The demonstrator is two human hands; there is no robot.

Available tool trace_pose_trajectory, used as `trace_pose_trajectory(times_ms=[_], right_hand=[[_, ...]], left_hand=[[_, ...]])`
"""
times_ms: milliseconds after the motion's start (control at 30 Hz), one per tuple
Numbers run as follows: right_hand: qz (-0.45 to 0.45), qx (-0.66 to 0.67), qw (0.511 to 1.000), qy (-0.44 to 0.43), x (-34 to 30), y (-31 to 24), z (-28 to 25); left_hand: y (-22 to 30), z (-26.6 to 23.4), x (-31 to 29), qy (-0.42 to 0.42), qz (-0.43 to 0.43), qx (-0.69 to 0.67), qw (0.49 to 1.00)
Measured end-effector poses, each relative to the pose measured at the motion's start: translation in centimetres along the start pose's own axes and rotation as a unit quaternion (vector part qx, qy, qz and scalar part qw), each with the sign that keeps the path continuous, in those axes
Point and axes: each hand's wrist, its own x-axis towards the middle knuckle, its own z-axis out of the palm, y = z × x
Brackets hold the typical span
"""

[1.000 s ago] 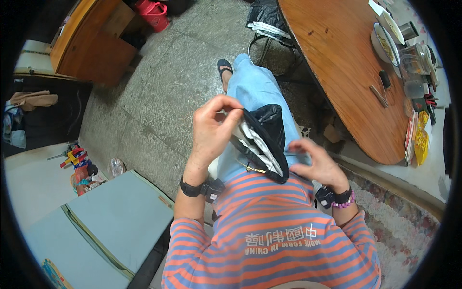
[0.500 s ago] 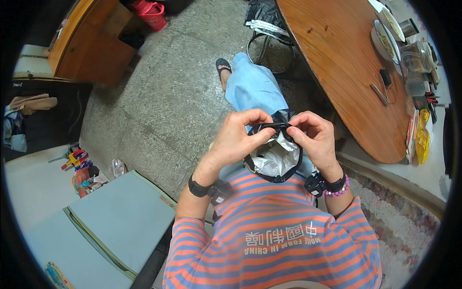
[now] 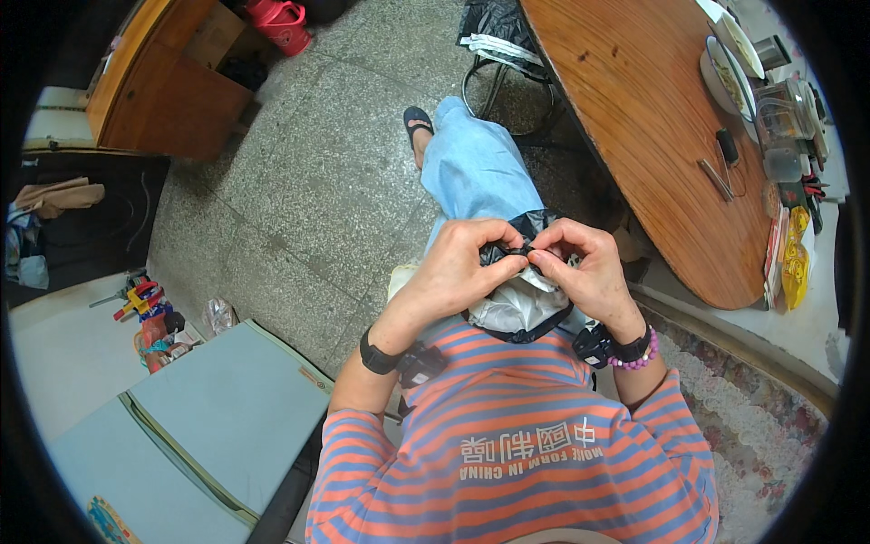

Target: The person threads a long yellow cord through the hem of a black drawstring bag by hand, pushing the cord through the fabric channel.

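In my lap, over the light blue trousers (image 3: 476,168), lies a round-mouthed black piece with a white lining (image 3: 517,308); its exact kind I cannot make out. My left hand (image 3: 462,272) pinches its far black edge between thumb and forefinger. Close beside it, my right hand (image 3: 584,272) pinches the same edge, and the two thumb tips nearly meet. Whatever small thing may be between the fingertips is hidden. Bunched black material (image 3: 535,222) rises behind the fingers.
A brown wooden table (image 3: 634,118) stands at the right, with a bowl (image 3: 725,77), a black thread spool (image 3: 726,145) and small metal snips (image 3: 716,179). Black material (image 3: 494,32) rests on a stool beyond. A pale blue cabinet (image 3: 227,390) stands at the left.
Both hands have drawn closer together along the black edge, with thumbs now almost touching. The mouth of the lined piece looks narrower, and more black material shows behind the fingers.
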Motion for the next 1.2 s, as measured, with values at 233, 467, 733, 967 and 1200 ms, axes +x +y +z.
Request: trace_pose_trajectory(times_ms=[233,467,733,967,1200], right_hand=[[-0.01,-0.01,1.0,0.002,-0.8,0.6,-0.8],[0.102,0.038,0.993,-0.038,-3.1,3.6,-5.6],[-0.067,-0.075,0.995,0.023,-0.9,0.8,-0.3],[-0.078,-0.061,0.994,0.043,-0.8,1.3,0.3],[-0.067,-0.022,0.996,0.049,-0.5,1.2,0.9]], left_hand=[[-0.1,-0.4,-0.3,0.009,0.003,0.022,1.0],[-1.1,-0.8,-0.2,0.023,0.031,0.028,0.999],[-0.4,0.3,0.1,-0.013,0.008,-0.002,1.0],[-1.2,0.8,-0.5,0.0,-0.039,-0.086,0.996],[-1.8,2.4,-0.1,0.026,-0.034,-0.161,0.986]])
